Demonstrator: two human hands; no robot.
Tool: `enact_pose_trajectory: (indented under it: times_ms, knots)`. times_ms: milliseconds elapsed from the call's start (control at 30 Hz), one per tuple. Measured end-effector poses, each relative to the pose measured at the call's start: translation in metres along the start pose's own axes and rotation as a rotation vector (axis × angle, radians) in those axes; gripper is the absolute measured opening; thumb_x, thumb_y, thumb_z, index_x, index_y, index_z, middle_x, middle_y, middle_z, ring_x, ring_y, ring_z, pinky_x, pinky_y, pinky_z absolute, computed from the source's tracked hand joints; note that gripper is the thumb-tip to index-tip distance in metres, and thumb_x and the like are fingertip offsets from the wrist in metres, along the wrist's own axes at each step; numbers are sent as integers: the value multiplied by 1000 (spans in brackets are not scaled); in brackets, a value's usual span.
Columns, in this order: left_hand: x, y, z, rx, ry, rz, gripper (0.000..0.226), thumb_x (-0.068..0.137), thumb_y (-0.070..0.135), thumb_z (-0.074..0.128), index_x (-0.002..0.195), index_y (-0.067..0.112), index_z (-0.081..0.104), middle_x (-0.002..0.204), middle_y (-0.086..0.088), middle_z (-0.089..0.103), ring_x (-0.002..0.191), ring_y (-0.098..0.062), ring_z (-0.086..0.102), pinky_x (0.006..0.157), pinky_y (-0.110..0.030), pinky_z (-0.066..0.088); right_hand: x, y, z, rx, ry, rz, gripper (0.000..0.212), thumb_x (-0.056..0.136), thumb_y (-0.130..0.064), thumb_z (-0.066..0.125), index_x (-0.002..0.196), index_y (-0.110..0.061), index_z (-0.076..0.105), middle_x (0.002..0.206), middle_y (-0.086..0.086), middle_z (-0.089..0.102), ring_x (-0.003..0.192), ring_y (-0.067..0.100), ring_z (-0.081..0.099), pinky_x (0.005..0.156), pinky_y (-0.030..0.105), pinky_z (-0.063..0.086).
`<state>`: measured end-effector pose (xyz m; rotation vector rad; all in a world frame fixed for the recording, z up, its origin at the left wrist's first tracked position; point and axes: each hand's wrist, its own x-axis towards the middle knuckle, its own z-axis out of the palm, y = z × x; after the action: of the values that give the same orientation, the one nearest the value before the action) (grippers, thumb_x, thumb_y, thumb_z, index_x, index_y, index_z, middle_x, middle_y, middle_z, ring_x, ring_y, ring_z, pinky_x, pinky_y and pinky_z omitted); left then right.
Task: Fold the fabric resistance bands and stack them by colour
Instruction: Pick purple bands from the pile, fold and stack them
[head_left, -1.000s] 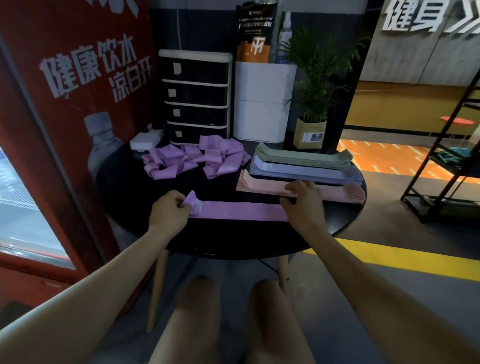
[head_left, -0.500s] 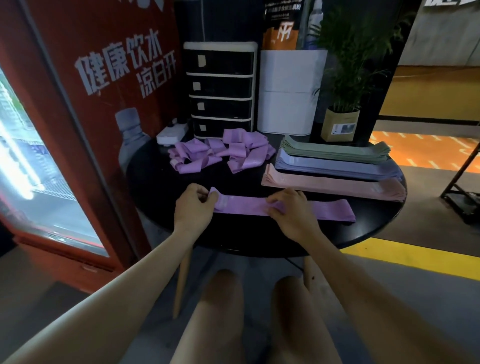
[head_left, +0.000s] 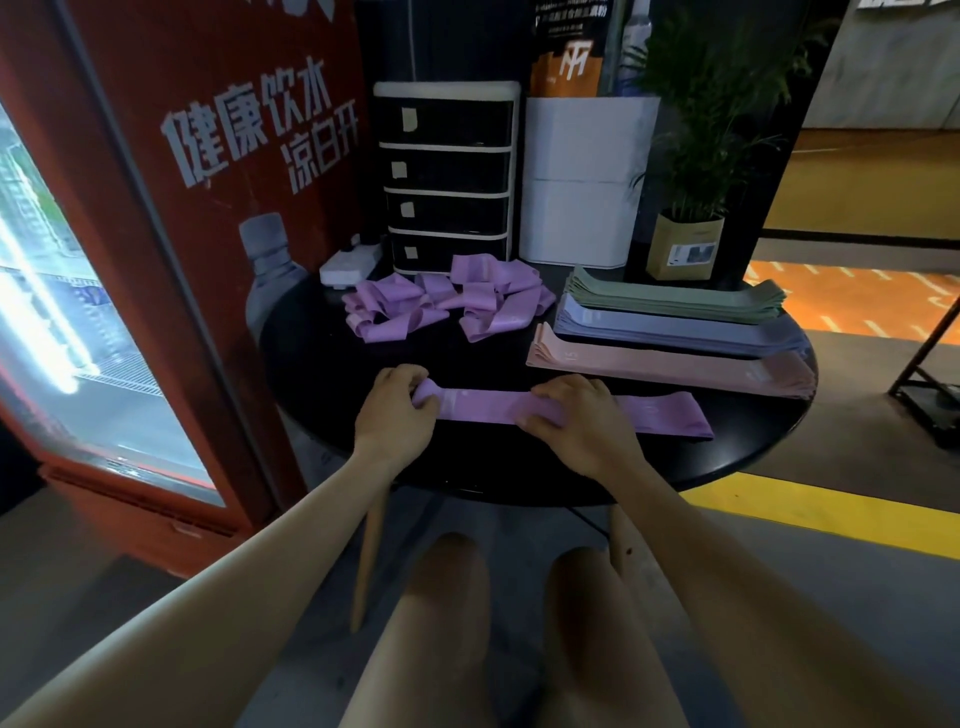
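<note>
A purple band (head_left: 654, 414) lies flat across the front of the round black table (head_left: 322, 374). My left hand (head_left: 390, 415) pinches its left end. My right hand (head_left: 576, 421) lies over its middle, fingers curled onto the fabric. Behind it, at the right, lie flat stacks of pink bands (head_left: 670, 366), blue-grey bands (head_left: 675, 332) and green bands (head_left: 675, 299). A loose heap of unfolded purple bands (head_left: 447, 304) sits at the back left of the table.
A black drawer unit (head_left: 447, 176), a white box (head_left: 582, 176), a potted plant (head_left: 685, 244) and a white power strip (head_left: 348, 262) line the table's back. A red drinks fridge (head_left: 156, 260) stands at the left. A yellow floor line (head_left: 831, 512) runs at the right.
My right hand has slid left along the purple band from its right end to its middle, uncovering the right half. My left hand still pinches the left end. The view turned left.
</note>
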<state>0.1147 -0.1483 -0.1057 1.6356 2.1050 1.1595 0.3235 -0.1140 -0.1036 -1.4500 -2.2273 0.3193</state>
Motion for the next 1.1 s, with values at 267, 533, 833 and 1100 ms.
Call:
enact_pose_trajectory:
  times_ms: [267, 533, 833, 1100]
  knots:
    - [-1, -4, 1, -101, 12, 23, 32, 93, 10, 49, 124, 15, 57, 125, 0, 59, 114, -13, 53, 88, -18, 36, -1, 1, 0, -3, 26, 31, 48, 86, -48, 58, 124, -20, 58, 130, 1, 54, 120, 25, 45, 102, 34, 34]
    - [2, -2, 0, -104, 18, 48, 33, 93, 12, 51, 126, 13, 55, 130, -3, 52, 117, -15, 50, 89, -17, 34, 1, 3, 2, -8, 13, 28, 47, 85, -49, 58, 122, -21, 59, 128, 0, 54, 121, 23, 45, 105, 35, 31]
    - [12, 23, 4, 206, -272, 490, 68, 77, 41, 72, 136, 24, 44, 140, 5, 40, 129, -14, 34, 101, -22, 25, 0, 18, -40, -156, -150, 31, 65, 82, -50, 63, 139, -28, 41, 144, 1, 36, 133, 27, 30, 108, 39, 25]
    - [22, 58, 36, 279, -617, 466, 66, 85, 42, 63, 141, 20, 37, 139, -1, 38, 127, -19, 37, 107, -35, 34, -12, 49, -47, -210, -139, 87, 70, 77, -59, 62, 136, -24, 45, 138, 4, 41, 129, 27, 35, 106, 34, 26]
